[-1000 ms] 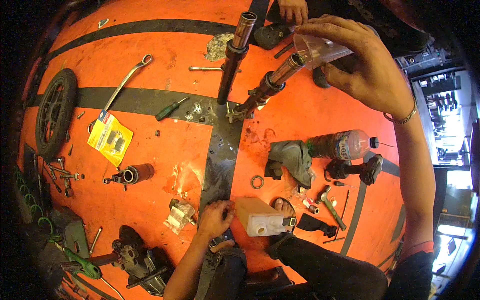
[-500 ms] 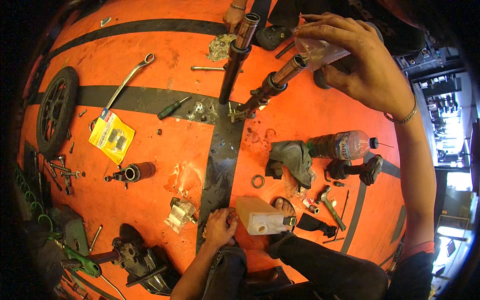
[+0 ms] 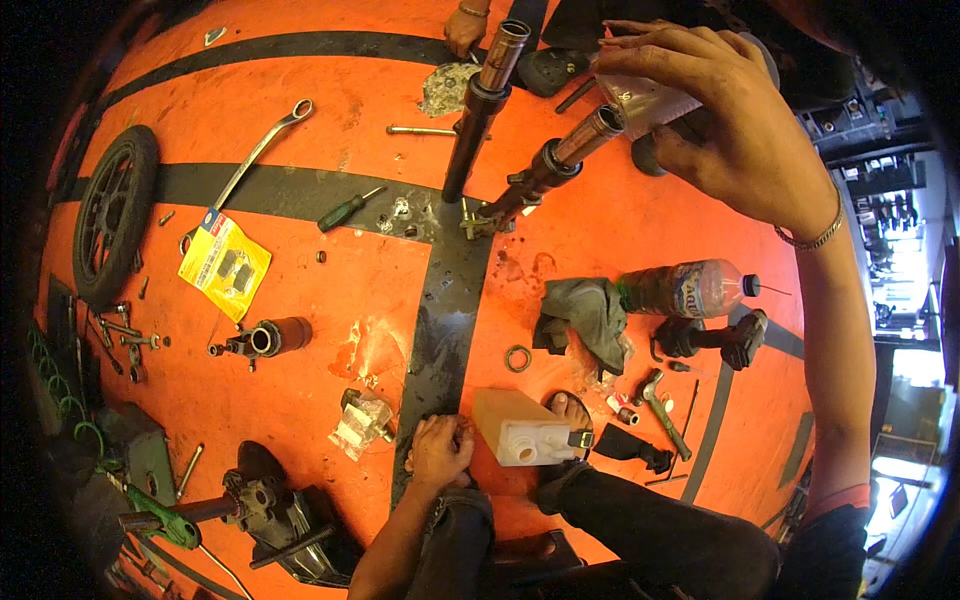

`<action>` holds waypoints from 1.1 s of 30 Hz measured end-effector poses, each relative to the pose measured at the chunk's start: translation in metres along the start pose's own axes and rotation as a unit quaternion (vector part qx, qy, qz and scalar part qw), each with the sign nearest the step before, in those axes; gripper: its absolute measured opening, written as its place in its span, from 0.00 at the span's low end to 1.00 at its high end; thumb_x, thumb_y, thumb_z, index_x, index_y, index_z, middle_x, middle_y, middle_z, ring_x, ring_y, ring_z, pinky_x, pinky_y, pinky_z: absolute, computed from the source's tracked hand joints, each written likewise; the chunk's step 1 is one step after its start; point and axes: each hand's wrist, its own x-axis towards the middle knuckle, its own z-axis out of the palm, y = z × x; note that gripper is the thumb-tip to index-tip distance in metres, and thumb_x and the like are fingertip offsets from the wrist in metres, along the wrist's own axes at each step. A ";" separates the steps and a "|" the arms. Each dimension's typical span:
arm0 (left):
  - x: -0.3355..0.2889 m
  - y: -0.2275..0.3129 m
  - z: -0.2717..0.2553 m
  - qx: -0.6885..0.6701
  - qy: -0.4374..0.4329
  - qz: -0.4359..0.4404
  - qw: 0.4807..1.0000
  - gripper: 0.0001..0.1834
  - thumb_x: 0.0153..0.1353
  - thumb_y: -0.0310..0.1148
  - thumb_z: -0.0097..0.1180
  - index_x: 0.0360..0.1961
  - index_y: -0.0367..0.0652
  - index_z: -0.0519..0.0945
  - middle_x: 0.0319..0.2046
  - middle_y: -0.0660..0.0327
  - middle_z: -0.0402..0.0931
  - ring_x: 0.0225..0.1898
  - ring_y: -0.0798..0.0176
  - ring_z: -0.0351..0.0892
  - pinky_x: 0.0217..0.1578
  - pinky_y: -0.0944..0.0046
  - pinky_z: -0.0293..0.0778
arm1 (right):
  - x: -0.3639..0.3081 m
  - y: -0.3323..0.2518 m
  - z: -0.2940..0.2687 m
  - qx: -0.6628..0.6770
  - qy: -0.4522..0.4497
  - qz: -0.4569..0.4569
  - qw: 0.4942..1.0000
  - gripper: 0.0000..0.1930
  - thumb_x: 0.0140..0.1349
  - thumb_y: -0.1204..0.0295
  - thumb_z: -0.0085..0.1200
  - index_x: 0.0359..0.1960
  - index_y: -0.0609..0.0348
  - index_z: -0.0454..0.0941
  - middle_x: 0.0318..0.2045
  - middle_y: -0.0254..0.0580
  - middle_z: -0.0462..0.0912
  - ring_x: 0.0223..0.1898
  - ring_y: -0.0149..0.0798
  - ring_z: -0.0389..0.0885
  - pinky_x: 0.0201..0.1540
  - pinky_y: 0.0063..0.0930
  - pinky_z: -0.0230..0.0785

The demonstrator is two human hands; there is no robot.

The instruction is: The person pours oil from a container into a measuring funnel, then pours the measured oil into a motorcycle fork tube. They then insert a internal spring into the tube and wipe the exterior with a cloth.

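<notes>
High at the upper right, my right hand (image 3: 715, 110) grips a clear plastic cup (image 3: 650, 105), tilted with its rim at the open top of a fork tube (image 3: 590, 135). Whether liquid runs from it is too small to tell. That fork leg leans to the right from the floor; a second fork leg (image 3: 480, 120) stands just left of it. Low in the middle, my left hand (image 3: 440, 450) rests by my left foot, its fingers curled and their inner side hidden. Beside it, between my feet, stands a translucent plastic jug (image 3: 520, 430) with an uncapped mouth.
Another person's hand (image 3: 465, 30) is at the top. Rightward lie a grey rag (image 3: 580, 320), a bottle of dark liquid (image 3: 690, 290), a cordless tool (image 3: 710, 338) and a hammer (image 3: 662, 410). Leftward are a wheel (image 3: 115, 215), a ring spanner (image 3: 255, 155), a screwdriver (image 3: 348, 210) and a yellow packet (image 3: 228, 268).
The view has shifted slightly. My right hand keeps the cup tilted at the fork tube, and my left hand stays by my foot. Nothing was taken up or let go.
</notes>
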 end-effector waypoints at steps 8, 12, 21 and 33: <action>-0.003 -0.010 0.008 0.027 0.010 0.008 1.000 0.12 0.57 0.37 0.60 0.38 0.41 0.81 0.32 0.53 0.82 0.36 0.47 0.79 0.43 0.48 0.73 | 0.002 -0.004 -0.003 -0.010 -0.008 -0.004 1.000 0.31 0.48 0.77 0.62 0.59 0.47 0.81 0.66 0.36 0.77 0.67 0.44 0.72 0.70 0.46 0.53; 0.000 -0.008 0.008 0.033 0.014 0.016 0.999 0.11 0.56 0.36 0.60 0.35 0.40 0.80 0.31 0.52 0.81 0.35 0.46 0.79 0.42 0.48 0.73 | 0.001 -0.003 -0.003 -0.008 -0.009 -0.009 1.000 0.31 0.48 0.78 0.61 0.59 0.47 0.81 0.66 0.36 0.77 0.67 0.43 0.72 0.69 0.45 0.54; 0.004 -0.005 0.007 0.092 0.053 0.055 0.993 0.11 0.55 0.37 0.60 0.31 0.39 0.77 0.28 0.52 0.78 0.34 0.45 0.77 0.38 0.48 0.72 | 0.002 0.000 -0.001 -0.001 -0.004 -0.012 1.000 0.31 0.47 0.79 0.60 0.58 0.47 0.82 0.66 0.38 0.77 0.67 0.44 0.72 0.69 0.45 0.55; 0.005 -0.004 0.005 0.113 0.013 0.041 0.993 0.11 0.55 0.37 0.59 0.34 0.41 0.78 0.29 0.53 0.79 0.36 0.47 0.78 0.39 0.48 0.72 | 0.002 0.001 -0.003 0.000 -0.019 -0.005 1.000 0.33 0.45 0.79 0.58 0.59 0.45 0.81 0.67 0.36 0.76 0.61 0.45 0.75 0.68 0.44 0.56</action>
